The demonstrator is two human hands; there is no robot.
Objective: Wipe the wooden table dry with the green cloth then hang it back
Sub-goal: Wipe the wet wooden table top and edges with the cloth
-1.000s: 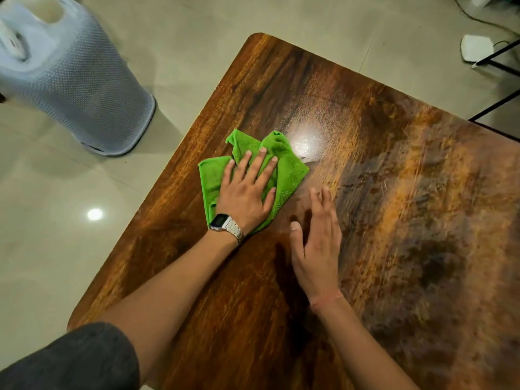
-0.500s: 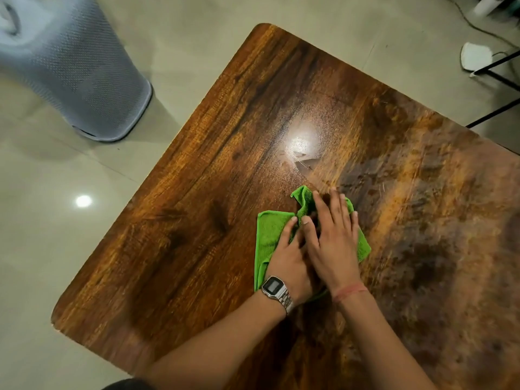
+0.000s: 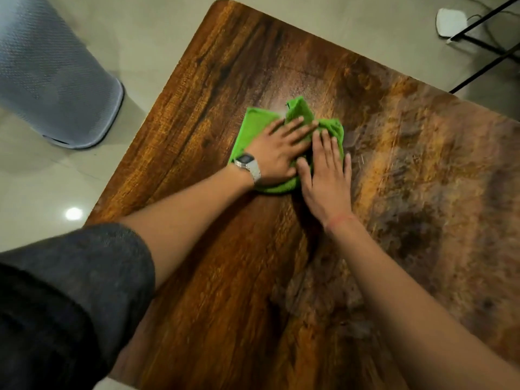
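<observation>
On the wooden table (image 3: 197, 114), at twelve o'clock from both wrists, the green cloth (image 3: 254, 123) lies bunched beneath the flat, unclenched left hand (image 3: 277, 153) and right hand (image 3: 326, 170)

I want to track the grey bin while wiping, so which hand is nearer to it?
Left. The left hand presses the green cloth nearer the grey bin; the right hand lies beyond it.
</observation>
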